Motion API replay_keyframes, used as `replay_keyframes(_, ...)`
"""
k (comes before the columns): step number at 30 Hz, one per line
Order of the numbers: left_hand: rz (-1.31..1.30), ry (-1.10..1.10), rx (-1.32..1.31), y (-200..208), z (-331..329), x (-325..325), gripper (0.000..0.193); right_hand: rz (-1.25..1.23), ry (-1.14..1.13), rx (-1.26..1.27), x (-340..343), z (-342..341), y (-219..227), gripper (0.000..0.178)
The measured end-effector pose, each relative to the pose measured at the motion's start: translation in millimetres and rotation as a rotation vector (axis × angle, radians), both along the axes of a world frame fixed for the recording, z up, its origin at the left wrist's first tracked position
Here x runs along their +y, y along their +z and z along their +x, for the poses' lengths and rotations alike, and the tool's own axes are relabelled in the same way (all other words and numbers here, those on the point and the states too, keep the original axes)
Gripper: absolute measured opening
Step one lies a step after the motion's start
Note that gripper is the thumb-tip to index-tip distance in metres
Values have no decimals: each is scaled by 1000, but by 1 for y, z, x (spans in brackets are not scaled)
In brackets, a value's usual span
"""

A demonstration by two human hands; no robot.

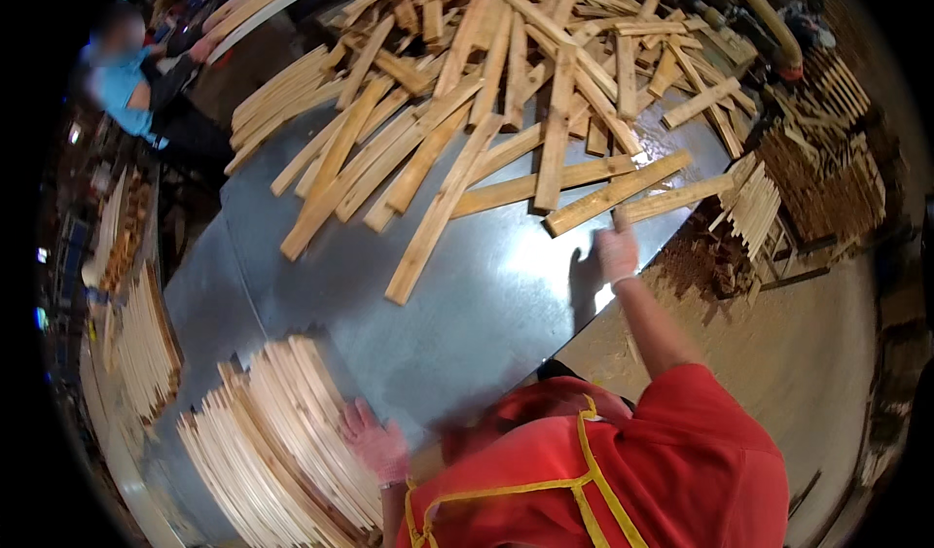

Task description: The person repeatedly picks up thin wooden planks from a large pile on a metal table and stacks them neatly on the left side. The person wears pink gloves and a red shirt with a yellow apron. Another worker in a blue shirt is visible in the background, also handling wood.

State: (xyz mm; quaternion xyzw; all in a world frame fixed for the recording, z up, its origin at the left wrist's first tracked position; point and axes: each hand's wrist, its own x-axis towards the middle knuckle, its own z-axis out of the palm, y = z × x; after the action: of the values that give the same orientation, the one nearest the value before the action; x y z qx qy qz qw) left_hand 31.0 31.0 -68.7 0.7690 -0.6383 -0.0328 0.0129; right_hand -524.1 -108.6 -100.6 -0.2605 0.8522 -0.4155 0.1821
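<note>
My left hand (375,443), in a pale pinkish glove, rests with fingers spread against the side of a neat row of pale wooden slats (282,422) at the lower left. At the table's right edge my right hand (618,252), gloved too and slightly blurred, closes at the near end of a wooden slat (676,198); its fingertips are partly hidden. Just left of it lies another wooden slat (618,194), slanting across the tabletop. A long slat (445,212) points toward me from the big loose heap of slats (555,71).
The grey metal table (389,353) carries the heap and the row. More slats are stacked beyond its right edge (754,208) and its left side (146,353). A person in a blue shirt (122,86) is at the far left, beside long boards (253,3).
</note>
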Motion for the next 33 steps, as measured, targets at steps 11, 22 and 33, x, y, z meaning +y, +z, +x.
replay_keyframes(11, -6, -287, 46, -20, -195, -258, 91, 568, -477, 100, -50, -239, 8, 74)
replay_keyframes(22, 370, -64, 491, -37, -199, -171, 64, -16, -329, 45, 5, -225, -34, 78)
replay_keyframes(33, 324, 348, 1118, 2, -189, -33, 53, -140, 412, -821, 19, 162, 18, 90)
